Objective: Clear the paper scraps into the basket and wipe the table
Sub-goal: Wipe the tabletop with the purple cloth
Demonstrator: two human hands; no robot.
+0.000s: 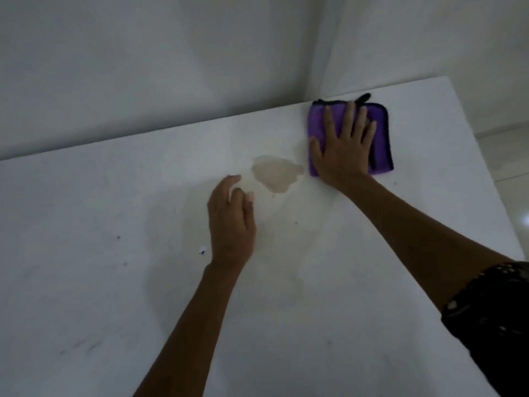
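A folded purple cloth (pixel 382 138) with a black hem lies near the far right corner of the white table (pixel 86 224). My right hand (pixel 342 150) presses flat on the cloth with straight, spread fingers. My left hand (pixel 230 222) hovers over the middle of the table with loosely curled fingers, holding nothing. A beige stain (pixel 276 173) marks the tabletop between the two hands. One tiny scrap (pixel 202 250) lies just left of my left wrist. No basket is in view.
White walls (pixel 143 67) meet at a corner right behind the table's far edge. The table's right edge (pixel 486 173) drops to a pale tiled floor (pixel 509 156). Small dark specks dot the tabletop at the left.
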